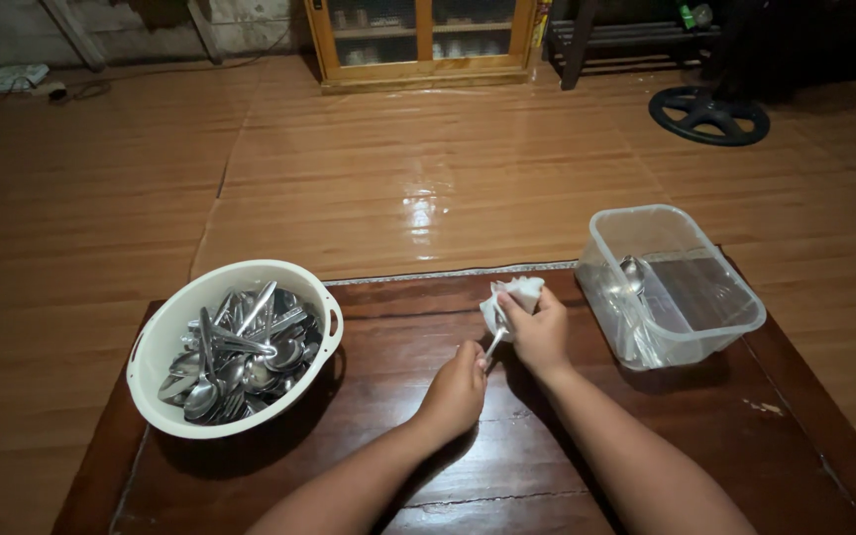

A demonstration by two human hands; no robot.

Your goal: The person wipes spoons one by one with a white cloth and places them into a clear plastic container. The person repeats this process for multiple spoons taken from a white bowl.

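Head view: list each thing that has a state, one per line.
White bowl: heaped with metal spoons.
Clear plastic tub: lidless, a few spoons inside.
Left hand: grip shut on spoon handle.
Right hand: grip shut on white cloth wrapped round the spoon.
Wooden cabinet: doors shut.

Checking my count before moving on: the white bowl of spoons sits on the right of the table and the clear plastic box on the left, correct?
Not quite: sides are swapped. The head view shows the white bowl of spoons on the left of the table and the clear plastic box on the right.
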